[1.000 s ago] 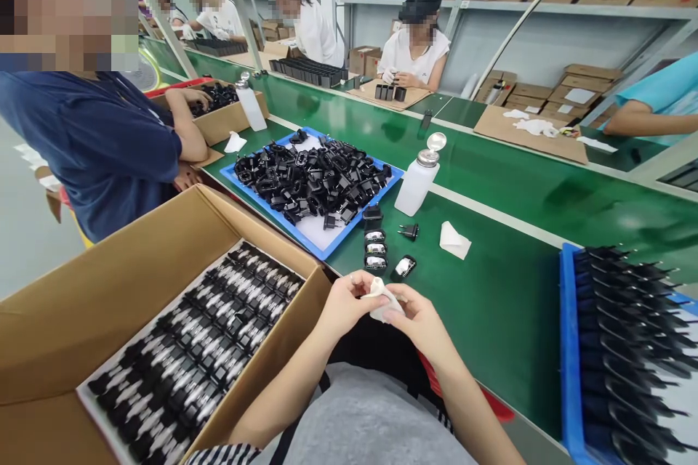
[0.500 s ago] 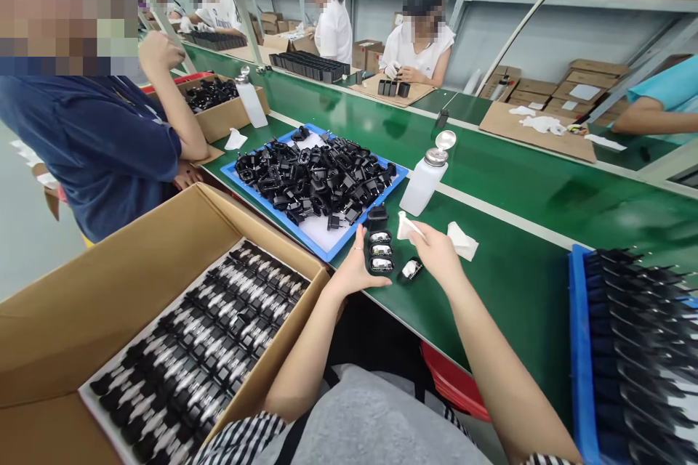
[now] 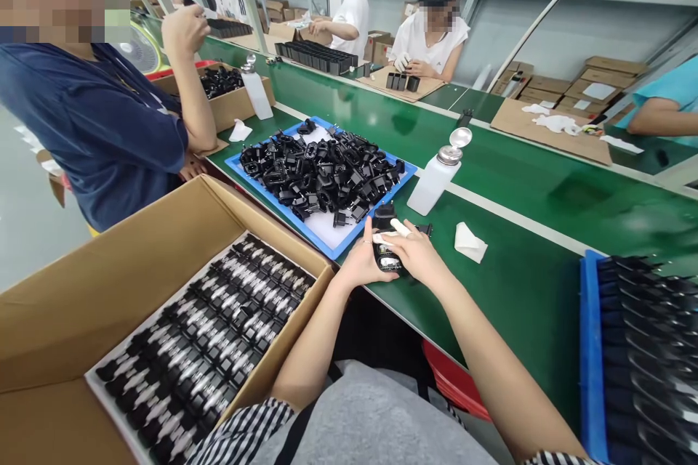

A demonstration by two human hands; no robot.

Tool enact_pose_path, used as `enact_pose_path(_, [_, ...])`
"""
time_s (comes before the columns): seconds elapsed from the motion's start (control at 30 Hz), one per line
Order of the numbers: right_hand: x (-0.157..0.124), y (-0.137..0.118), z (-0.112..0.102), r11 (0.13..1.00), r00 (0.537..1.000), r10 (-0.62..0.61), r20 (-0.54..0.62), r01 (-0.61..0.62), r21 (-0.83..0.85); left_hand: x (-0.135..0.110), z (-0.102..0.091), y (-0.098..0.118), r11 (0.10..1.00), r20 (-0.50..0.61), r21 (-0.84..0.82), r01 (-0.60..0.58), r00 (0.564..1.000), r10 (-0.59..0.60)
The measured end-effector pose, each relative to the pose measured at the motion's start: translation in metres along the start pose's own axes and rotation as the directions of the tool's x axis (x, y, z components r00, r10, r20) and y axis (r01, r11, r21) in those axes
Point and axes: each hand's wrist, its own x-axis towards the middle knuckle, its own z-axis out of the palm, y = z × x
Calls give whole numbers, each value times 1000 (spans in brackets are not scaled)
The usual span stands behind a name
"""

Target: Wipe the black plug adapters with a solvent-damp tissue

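Plug housings (image 3: 389, 262), black and open-topped with pale parts inside, are standing in a short row between the two hands. The left hand (image 3: 362, 262) is curving half-open around the row's left side, thumb and forefinger spread. The right hand (image 3: 425, 256) is gripping a white wipe (image 3: 401, 228) in its fingers and holding it over the row. Beyond the right hand, a white bottle (image 3: 434, 187) is standing with its metal lid raised; to that hand's right, a folded cloth (image 3: 470, 243) is lying on the green bench (image 3: 523, 298). A blue tray (image 3: 331, 251) is resting beyond the left hand, heaped with black plugs (image 3: 332, 176)
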Motion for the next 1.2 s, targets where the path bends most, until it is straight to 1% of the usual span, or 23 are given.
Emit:
enact_pose_path(0.1, [-21, 3, 0, 999, 998, -46, 37, 45, 22, 1, 0, -1, 999, -1, 37, 11, 1000, -11])
enact_pose_path(0.2, [-42, 11, -4, 993, 992, -109, 62, 105, 59, 1, -1, -2, 998, 12, 59, -10, 1000, 9])
enact_pose_path(0.27, [-48, 19, -10, 980, 983, -160, 94, 147, 133, 1, -1, -2, 998, 3, 64, -5, 1000, 4])
enact_pose_path(0.3, [-47, 23, -13, 973, 983, -166, 82, 150, 177, 1, -1, -1, 998, -4, 63, 3, 1000, -3])
enact_pose_path(0.33, [-44, 26, -16, 969, 989, -139, 44, 127, 213, 1, 0, -1, 998, -8, 60, 6, 1000, -6])
enact_pose_path(0.37, [-38, 27, -19, 970, 997, -72, -19, 74, 234, 1, 0, -1, 998, -9, 57, 5, 1000, -5])
enact_pose_path(0.4, [-30, 26, -20, 972, 995, 26, -98, -2, 235, 1, 0, 0, 998, -9, 57, 2, 1000, -2])
enact_pose_path(0.43, [-21, 24, -20, 972, 976, 127, -178, -86, 220, 1, 0, 0, 998, -11, 59, 1, 1000, 0])
enact_pose_path(0.47, [-11, 20, -18, 969, 949, 203, -242, -159, 189, 1, 0, 0, 998, -13, 62, 1, 1000, -1])
enact_pose_path(0.5, [-1, 14, -15, 970, 932, 233, -279, -200, 141, 1, 0, 0, 998, -14, 67, 4, 1000, -3])
enact_pose_path(0.53, [7, 8, -12, 976, 934, 215, -284, -200, 80, 1, 0, 1, 997, -14, 71, 10, 1000, -9])
enact_pose_path(0.57, [13, 3, -8, 987, 951, 162, -263, -162, 22, 1, 0, 1, 997, -12, 73, 21, 1000, -20])
enact_pose_path(0.63, [18, -6, 0, 999, 984, 27, -174, -35, -40, 0, 0, 1, 997, -6, 71, 43, 999, -43])
enact_pose_path(0.7, [11, -8, 5, 995, 991, -97, -92, 97, -5, 0, 1, 1, 997, -6, 65, 52, 999, -52])
enact_pose_path(0.77, [-4, -6, 8, 980, 982, -177, -61, 182, 83, 0, 0, 1, 997, -11, 57, 47, 999, -47])
enact_pose_path(0.83, [-22, 0, 7, 966, 977, -210, -37, 213, 148, 0, 0, 1, 998, -4, 51, 39, 999, -39])
enact_pose_path(0.93, [-40, 10, -4, 968, 982, -186, 21, 179, 174, 1, -1, 0, 999, 7, 47, 25, 1000, -26])
enact_pose_path(1.03, [-45, 23, -21, 951, 963, -218, 157, 173, 255, 1, 0, 0, 998, -12, 57, 4, 1000, -3])
enact_pose_path(1.07, [-44, 26, -27, 948, 961, -208, 183, 152, 279, 1, 0, 0, 998, -16, 60, -4, 1000, 5])
enact_pose_path(1.1, [-43, 29, -31, 951, 972, -165, 170, 111, 288, 1, 1, 0, 998, -20, 65, -10, 1000, 11])
enact_pose_path(1.13, [-43, 30, -33, 958, 990, -86, 111, 52, 283, 1, 1, 0, 997, -23, 70, -13, 1000, 15])
enact_pose_path(1.17, [-43, 31, -33, 961, 1000, 18, 11, -20, 275, 1, 1, 0, 997, -24, 75, -17, 1000, 19])
enact_pose_path(1.2, [-44, 31, -31, 957, 987, 121, -111, -86, 276, 1, 2, -1, 997, -23, 79, -22, 999, 24])
